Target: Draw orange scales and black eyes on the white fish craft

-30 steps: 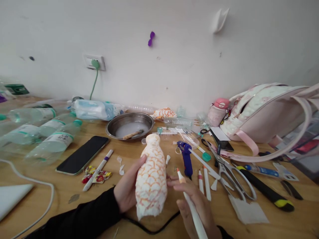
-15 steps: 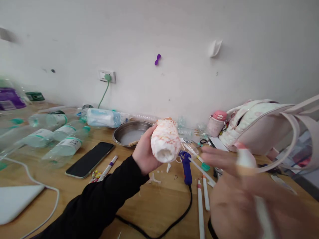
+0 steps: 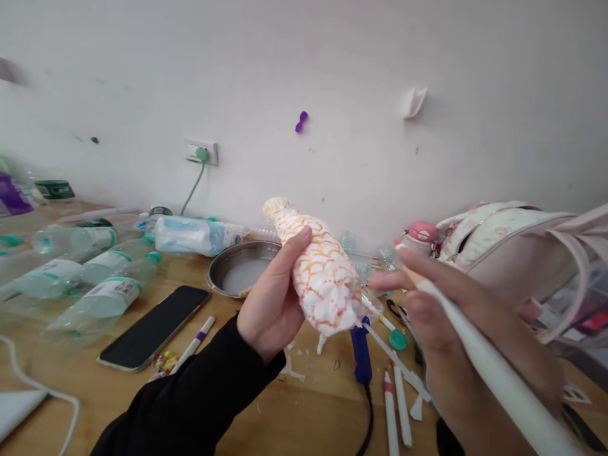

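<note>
My left hand (image 3: 273, 301) is wrapped round a white fish-shaped model (image 3: 323, 269) with a rough, bumpy surface. Orange scale lines cover its body, and reddish marks show at the near, blunt end. The narrow tail end points up and away to the left. In my right hand (image 3: 460, 335) is a white marker pen (image 3: 479, 354), pinched between thumb and fingers, its tip up and to the right of the model and apart from it. Below the model a blue glue gun (image 3: 361, 354) lies on the table, partly covered by it.
Two white markers (image 3: 390, 411) lie beside the glue gun, near a green cap (image 3: 398, 340). A metal bowl (image 3: 216, 275), a black phone (image 3: 154, 326) and several plastic bottles (image 3: 111, 294) are to the left. A pale bag (image 3: 508, 253) stands at the right.
The model has turned from end-on to showing its scaled side, tail up to the left. My right hand was blurred and has steadied, bringing the marker tip closer to the model.
</note>
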Available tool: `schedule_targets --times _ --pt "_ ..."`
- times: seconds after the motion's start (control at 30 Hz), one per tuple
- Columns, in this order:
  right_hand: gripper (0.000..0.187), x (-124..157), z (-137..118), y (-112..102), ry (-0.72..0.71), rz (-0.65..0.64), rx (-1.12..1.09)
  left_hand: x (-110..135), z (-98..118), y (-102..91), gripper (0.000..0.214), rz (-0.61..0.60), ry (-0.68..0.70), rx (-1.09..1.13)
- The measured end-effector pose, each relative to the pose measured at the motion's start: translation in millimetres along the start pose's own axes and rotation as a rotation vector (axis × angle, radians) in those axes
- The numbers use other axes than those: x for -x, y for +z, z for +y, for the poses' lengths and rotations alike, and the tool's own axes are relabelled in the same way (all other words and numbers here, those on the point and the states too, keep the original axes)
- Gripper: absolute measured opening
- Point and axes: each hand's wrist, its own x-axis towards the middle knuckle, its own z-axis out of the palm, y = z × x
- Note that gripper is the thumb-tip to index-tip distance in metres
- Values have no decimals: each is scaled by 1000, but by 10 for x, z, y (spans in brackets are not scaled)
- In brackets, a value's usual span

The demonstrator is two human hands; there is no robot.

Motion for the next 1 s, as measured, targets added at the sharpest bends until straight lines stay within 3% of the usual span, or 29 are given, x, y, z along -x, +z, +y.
schedule_targets --times 0.13,0.33,0.57,0.67,0.8,1.0 --pt "28 -36 22 61 -94 -58 -48 49 93 27 21 -4 -23 -88" --pt "17 25 152 78 148 -160 -137 82 156 12 27 -60 -88 -232" --pt "12 -36 235 96 102 -255 -181 6 84 -9 29 -76 -127 -257" --pt "12 -51 266 71 194 -303 -175 -9 76 -26 29 -62 -128 -280" --pt "12 -35 263 68 302 -259 -324 -34 47 -46 29 -96 -189 -272" --pt "9 -27 218 142 146 -186 -191 -49 0 -39 20 -70 -117 -241"
